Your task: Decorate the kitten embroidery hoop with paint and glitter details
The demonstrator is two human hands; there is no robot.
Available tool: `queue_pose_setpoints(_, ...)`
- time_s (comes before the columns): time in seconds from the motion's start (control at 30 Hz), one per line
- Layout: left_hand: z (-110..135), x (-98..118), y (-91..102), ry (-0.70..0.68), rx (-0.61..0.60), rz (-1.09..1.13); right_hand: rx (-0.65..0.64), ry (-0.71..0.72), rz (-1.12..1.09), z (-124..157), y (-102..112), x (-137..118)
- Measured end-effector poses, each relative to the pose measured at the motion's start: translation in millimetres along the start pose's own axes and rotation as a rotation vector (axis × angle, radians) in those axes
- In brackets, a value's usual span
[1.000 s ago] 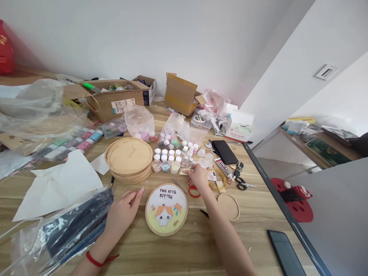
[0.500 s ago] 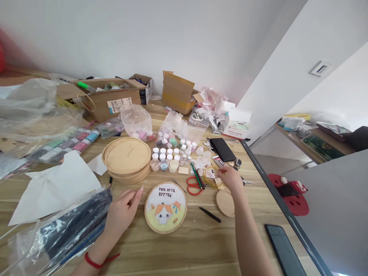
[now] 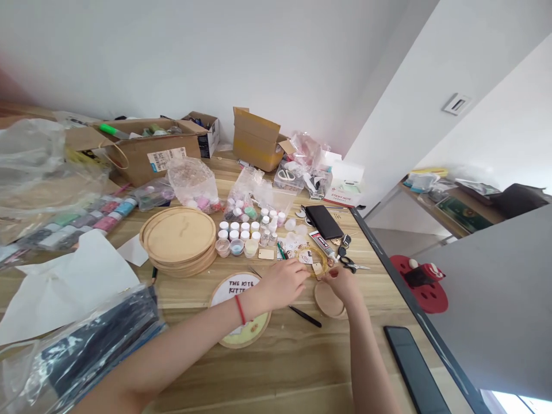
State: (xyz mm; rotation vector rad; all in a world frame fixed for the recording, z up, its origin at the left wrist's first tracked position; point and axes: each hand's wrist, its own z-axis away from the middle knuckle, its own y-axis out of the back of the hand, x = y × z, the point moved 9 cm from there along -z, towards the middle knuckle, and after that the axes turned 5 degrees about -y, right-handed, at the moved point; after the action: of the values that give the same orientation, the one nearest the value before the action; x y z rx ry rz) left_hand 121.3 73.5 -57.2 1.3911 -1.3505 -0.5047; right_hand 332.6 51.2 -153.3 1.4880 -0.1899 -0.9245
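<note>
A loose coil of gold wire (image 3: 322, 253) lies between my hands, with a small wooden tag (image 3: 317, 268) inside it. My left hand (image 3: 288, 283) reaches across the embroidery hoop (image 3: 253, 329) and has its bent fingers at the coil's lower left edge. On the other side, my right hand (image 3: 344, 283) pinches at the coil's lower right; what its fingertips grip is small and partly hidden. Just below that hand sits a small round wooden piece (image 3: 329, 300). Black tweezers (image 3: 305, 317) lie under my left wrist. My left arm covers much of the stitched picture.
Small black scissors (image 3: 354, 265) and a glue tube (image 3: 322, 244) lie beyond my right hand. White-lidded jars (image 3: 245, 234) stand in rows left of the coil. Stacked wooden discs (image 3: 177, 234) are farther left. A phone (image 3: 416, 368) rests near the right table edge.
My left hand has moved right, over the hoop, to the gold wire. My right hand has come slightly down and closer, uncovering the scissors and glue tube. The view has shifted a little right.
</note>
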Motion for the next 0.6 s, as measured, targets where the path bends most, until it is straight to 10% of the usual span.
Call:
queue_pose_setpoints(0.3, -61, -20, -80.5, -0.022, -0.254, -0.163, 0.029, -0.065, -0.310, 2, -17, 1)
queue_pose_setpoints(0.6, -61, -33, -94.7, -0.085, -0.270, -0.148, 0.009, -0.070, -0.677, -4, -14, 13)
